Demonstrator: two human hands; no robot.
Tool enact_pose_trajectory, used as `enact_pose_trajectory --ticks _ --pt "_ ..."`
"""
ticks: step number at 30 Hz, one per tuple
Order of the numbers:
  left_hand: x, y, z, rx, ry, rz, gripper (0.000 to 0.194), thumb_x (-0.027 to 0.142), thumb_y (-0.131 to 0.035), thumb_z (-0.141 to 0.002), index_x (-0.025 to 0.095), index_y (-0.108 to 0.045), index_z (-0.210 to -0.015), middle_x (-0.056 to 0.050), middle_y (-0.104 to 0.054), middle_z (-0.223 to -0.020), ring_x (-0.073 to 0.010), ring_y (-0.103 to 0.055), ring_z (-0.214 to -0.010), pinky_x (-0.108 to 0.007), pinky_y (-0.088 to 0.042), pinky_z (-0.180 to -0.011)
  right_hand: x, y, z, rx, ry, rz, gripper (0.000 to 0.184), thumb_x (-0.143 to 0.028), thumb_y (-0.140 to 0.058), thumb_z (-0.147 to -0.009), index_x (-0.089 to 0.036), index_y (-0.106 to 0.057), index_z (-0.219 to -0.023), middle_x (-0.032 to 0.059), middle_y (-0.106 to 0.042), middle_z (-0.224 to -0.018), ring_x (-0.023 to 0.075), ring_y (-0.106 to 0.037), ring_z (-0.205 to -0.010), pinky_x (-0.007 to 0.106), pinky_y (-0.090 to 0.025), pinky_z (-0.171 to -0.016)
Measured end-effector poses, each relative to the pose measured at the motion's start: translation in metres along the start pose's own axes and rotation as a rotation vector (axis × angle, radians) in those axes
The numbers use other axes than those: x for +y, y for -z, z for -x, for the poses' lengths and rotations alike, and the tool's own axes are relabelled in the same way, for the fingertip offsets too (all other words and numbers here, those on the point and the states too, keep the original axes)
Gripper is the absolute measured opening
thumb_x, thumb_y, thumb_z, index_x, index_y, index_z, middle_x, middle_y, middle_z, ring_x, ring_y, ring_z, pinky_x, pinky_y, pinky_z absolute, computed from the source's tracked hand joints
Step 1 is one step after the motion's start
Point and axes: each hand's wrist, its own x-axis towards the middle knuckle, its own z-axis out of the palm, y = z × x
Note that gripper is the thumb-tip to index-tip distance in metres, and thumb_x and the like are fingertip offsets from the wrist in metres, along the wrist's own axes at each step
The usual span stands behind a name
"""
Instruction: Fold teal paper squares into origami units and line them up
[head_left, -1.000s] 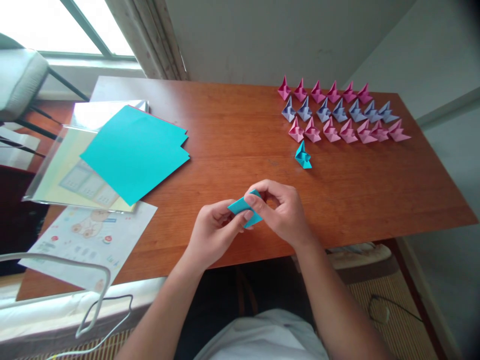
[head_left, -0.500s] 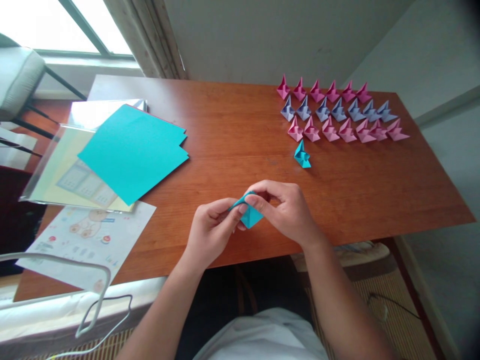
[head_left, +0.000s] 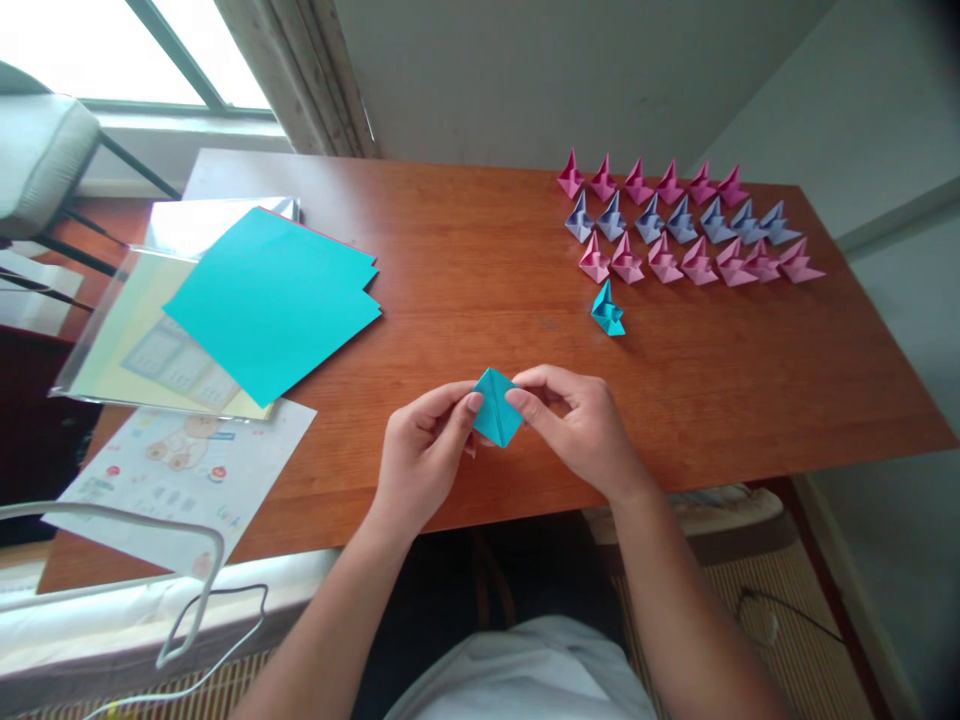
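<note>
A small teal folded paper [head_left: 495, 408], now a kite-like diamond, is pinched between both my hands just above the wooden table [head_left: 465, 260]. My left hand [head_left: 424, 455] grips its left edge with thumb and fingers. My right hand [head_left: 577, 425] pinches its right edge. One finished teal folded figure [head_left: 607, 310] stands on the table beyond my right hand. Behind it stand three rows of finished figures: pink [head_left: 649, 183], lilac [head_left: 679, 220] and pink [head_left: 694, 262].
A stack of teal paper sheets [head_left: 270, 300] lies at the left on a clear plastic sleeve [head_left: 127, 350]. A printed instruction sheet [head_left: 180, 475] lies near the front left edge. A chair [head_left: 37, 150] stands by the window. A white cable [head_left: 202, 610] hangs below the table edge.
The teal paper has been turned and opened from a narrow folded strip into a flat diamond facing me. Both hands shifted slightly apart to its sides.
</note>
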Motion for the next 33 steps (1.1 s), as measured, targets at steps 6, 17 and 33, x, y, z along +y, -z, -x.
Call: enact_pose_trajectory --ticks 6,17,33 --pt "-0.010 -0.002 0.002 0.046 -0.151 -0.228 0.025 0.032 -0.062 -0.098 0.019 -0.071 -0.117 -0.004 -0.077 -0.088 -0.0142 -0.070 -0.068 -0.023 -0.058 -0.063 0.014 0.001 0.002 -0.026 -0.068 0.017 0.018 -0.040 -0.066 -0.096 -0.023 -0.072 -0.098 0.0019 -0.077 -0.091 0.0183 -0.071 -0.079 0.030 -0.052 -0.068" --pt "-0.020 0.004 0.016 0.029 -0.760 -1.050 0.051 0.003 -0.058 -0.092 0.014 -0.055 -0.142 -0.016 -0.062 -0.144 -0.0299 -0.061 -0.127 -0.043 -0.053 -0.107 0.016 0.000 -0.004 0.010 0.039 0.532 0.009 -0.023 -0.068 -0.094 -0.020 -0.073 -0.088 0.0018 -0.066 -0.082 0.0162 -0.062 -0.076 0.029 -0.045 -0.069" --pt "-0.016 0.006 0.015 -0.189 -0.846 -1.282 0.033 0.010 -0.046 -0.101 0.003 -0.070 -0.122 -0.014 -0.071 -0.132 -0.0290 -0.068 -0.118 -0.041 -0.058 -0.098 0.026 -0.010 0.011 0.098 0.304 0.789 0.015 -0.021 -0.058 -0.100 -0.020 -0.072 -0.104 0.0066 -0.066 -0.093 0.0214 -0.058 -0.089 0.035 -0.051 -0.083"
